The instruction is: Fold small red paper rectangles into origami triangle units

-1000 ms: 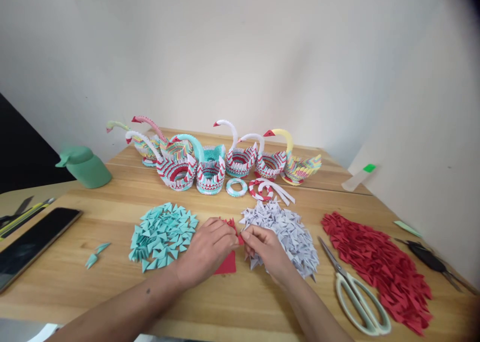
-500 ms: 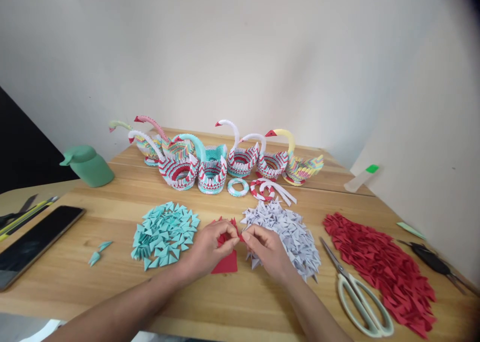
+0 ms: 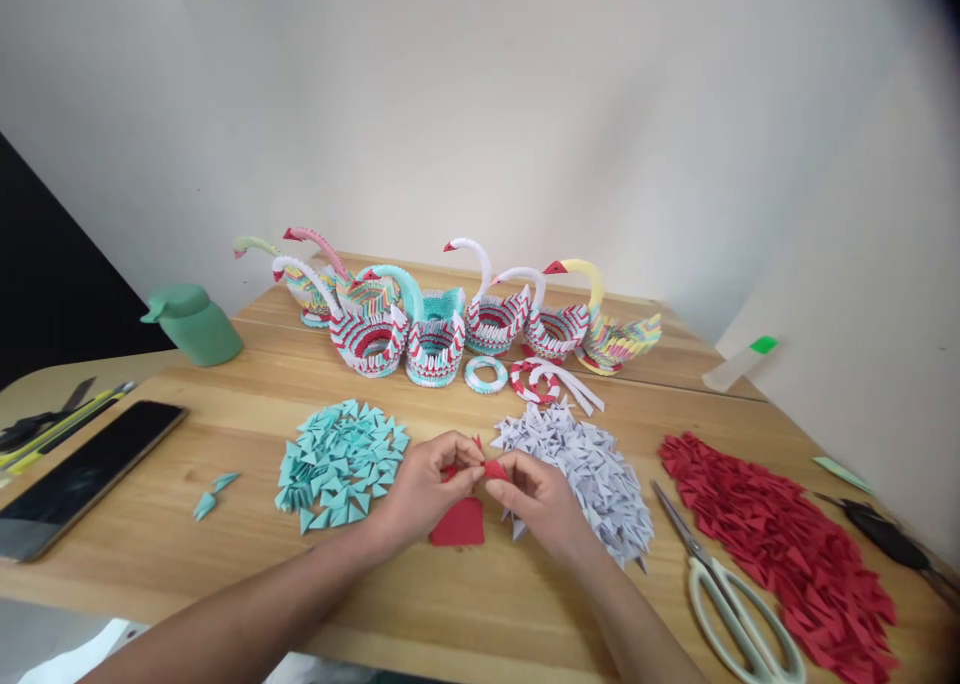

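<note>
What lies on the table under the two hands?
A flat red paper sheet shows below the left hand and right hand, which pinch a small red piece. The hands hide the sheet's upper part.

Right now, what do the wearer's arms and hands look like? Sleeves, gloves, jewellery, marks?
Both forearms are bare as far as the frame shows: no sleeves in view. The left hand and right hand wear no gloves, and no rings, watch or bands are visible at the wrists. Fingernails look short and unpainted. No marking can be made out on either arm in this picture.
</note>
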### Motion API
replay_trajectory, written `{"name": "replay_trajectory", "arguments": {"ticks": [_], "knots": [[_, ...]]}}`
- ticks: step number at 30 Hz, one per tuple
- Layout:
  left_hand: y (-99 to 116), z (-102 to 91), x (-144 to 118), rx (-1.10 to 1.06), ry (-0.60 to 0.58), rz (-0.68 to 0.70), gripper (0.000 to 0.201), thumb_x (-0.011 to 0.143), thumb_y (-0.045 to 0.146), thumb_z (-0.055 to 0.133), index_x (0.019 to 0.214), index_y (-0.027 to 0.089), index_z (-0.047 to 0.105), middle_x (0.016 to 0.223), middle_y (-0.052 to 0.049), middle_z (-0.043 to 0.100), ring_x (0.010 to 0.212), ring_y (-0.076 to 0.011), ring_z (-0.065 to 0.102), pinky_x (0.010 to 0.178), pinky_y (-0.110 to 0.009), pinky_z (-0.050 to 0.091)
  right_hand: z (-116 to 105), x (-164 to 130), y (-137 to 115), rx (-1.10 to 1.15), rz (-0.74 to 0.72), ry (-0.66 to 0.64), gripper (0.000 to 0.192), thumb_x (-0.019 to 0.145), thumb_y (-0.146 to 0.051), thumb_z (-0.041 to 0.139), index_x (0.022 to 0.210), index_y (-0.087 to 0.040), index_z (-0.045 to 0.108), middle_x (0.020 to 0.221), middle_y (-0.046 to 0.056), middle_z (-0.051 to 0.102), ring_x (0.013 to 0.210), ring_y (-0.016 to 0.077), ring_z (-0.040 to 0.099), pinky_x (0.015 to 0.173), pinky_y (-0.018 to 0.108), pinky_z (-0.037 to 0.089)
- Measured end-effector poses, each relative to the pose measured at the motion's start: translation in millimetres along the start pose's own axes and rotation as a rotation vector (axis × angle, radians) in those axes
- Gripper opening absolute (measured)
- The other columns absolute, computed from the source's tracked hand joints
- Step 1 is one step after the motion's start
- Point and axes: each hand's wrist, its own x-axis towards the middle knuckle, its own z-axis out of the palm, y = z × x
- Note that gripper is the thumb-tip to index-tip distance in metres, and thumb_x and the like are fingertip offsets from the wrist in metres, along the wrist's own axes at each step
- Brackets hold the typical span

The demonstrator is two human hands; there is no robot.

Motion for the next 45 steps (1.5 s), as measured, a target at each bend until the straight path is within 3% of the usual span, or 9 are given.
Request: {"name": "replay_trajectory", "arguments": {"ticks": [9,17,22,28,34,41,45], "knots": [[-9,0.5,-4,-0.115,-0.064,-0.025,0.018,0.079,0.026,0.064,0.094,0.016,0.061,0.082,-0.004,0.064,0.078,-0.0148,0.06,0.074,-0.027,0.047,0,-1,-3,-0.097,-0.029,0.056,0.028,0.085,-0.038,0.054,0.066,-0.018,0.052,0.061,-0.004,0.046,0.058,0.0111,0.041,0.053,0.022,0.032],[-1,-2.5,3,-0.257,-0.007,-0.099,0.038,0.07,0.04,0.073,0.091,0.014,0.056,0.064,0.0,0.063,0.057,-0.0111,0.057,0.056,-0.023,0.043,-4,1,2,0.11,0.041,0.028,0.031,0.085,-0.046,0.055,0.075,-0.017,0.059,0.065,-0.002,0.053,0.058,0.0118,0.046,0.055,0.022,0.037],[-3,-3.0,5,-0.244,-0.019,-0.159,0.045,0.065,0.043,0.076,0.093,0.012,0.061,0.064,-0.001,0.062,0.056,-0.0111,0.056,0.057,-0.024,0.043,-4,0,3,0.043,0.027,0.065,0.027,0.086,-0.041,0.053,0.072,-0.018,0.058,0.064,-0.002,0.052,0.057,0.0117,0.045,0.053,0.022,0.036],[-4,-3.1,3,-0.129,-0.055,-0.181,0.034,0.072,0.044,0.067,0.071,0.011,0.061,0.057,0.0,0.057,0.052,-0.0097,0.048,0.055,-0.023,0.038,-2,-1,2,-0.009,0.005,0.079,0.025,0.085,-0.038,0.052,0.07,-0.018,0.055,0.062,-0.003,0.047,0.055,0.0111,0.041,0.051,0.022,0.033],[-1,-3.2,2,0.007,-0.082,-0.17,0.032,0.076,0.044,0.061,0.067,0.013,0.056,0.056,0.001,0.053,0.051,-0.0096,0.044,0.053,-0.022,0.035,-1,0,0,-0.011,0.001,0.066,0.024,0.084,-0.038,0.054,0.072,-0.018,0.056,0.061,-0.004,0.044,0.056,0.0111,0.04,0.053,0.022,0.032],[0,-3.9,-3,0.245,-0.115,-0.013,0.025,0.084,0.034,0.053,0.069,0.014,0.058,0.062,0.001,0.053,0.058,-0.0108,0.045,0.055,-0.021,0.035,-1,-4,-6,-0.224,-0.157,0.1,0.022,0.088,-0.029,0.05,0.068,-0.019,0.053,0.062,-0.003,0.048,0.058,0.0114,0.043,0.055,0.023,0.034],[25,-5.8,-2,0.335,-0.049,0.083,0.024,0.086,0.032,0.049,0.072,0.016,0.06,0.064,0.0,0.057,0.061,-0.013,0.05,0.059,-0.023,0.04,0,-6,-5,-0.393,-0.252,0.169,0.019,0.088,-0.023,0.047,0.07,-0.019,0.053,0.063,-0.002,0.051,0.059,0.0122,0.045,0.056,0.024,0.034]]}}
